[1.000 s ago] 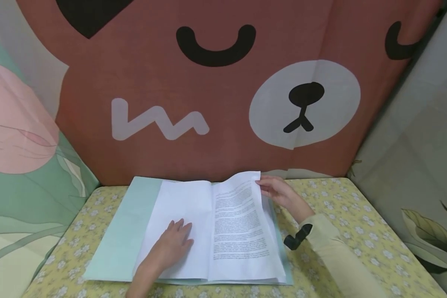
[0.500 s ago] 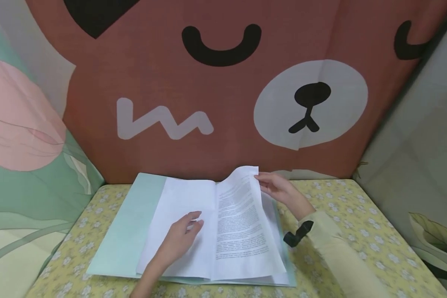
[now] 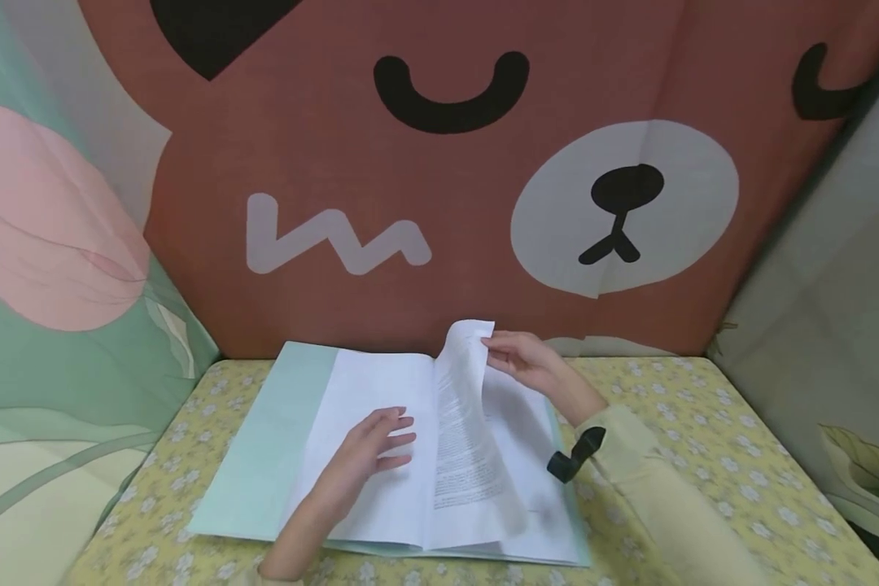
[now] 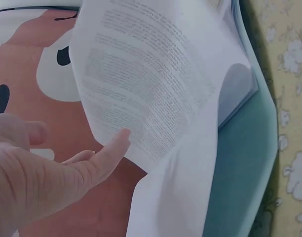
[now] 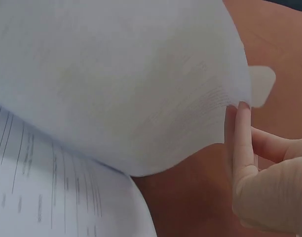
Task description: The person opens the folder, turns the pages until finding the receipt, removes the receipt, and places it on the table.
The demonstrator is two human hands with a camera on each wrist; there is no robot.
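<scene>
A pale green folder [image 3: 260,464] lies spread on the table with white paper sheets in it. My right hand [image 3: 538,370] pinches a printed page [image 3: 457,439] near its upper outer corner. In the head view that page stands raised and curved over the right-hand stack [image 3: 535,488], lines of text facing left. The right wrist view shows the fingertips [image 5: 244,111] at the page's edge. My left hand [image 3: 362,460], fingers loosely spread and holding nothing, is over the blank left sheet [image 3: 384,382]. In the left wrist view it overlaps the lifted page.
A yellow floral cloth [image 3: 652,472] covers the table around the folder. Behind rises a reddish-brown curtain [image 3: 337,309] with a bear print, and patterned curtains stand at both sides. A black strap [image 3: 577,456] is on the right wrist.
The right hand has drawn the page's corner up and leftward, uncovering more of the sheet beneath. My left hand has lifted off the left sheet and turned, fingers pointing right.
</scene>
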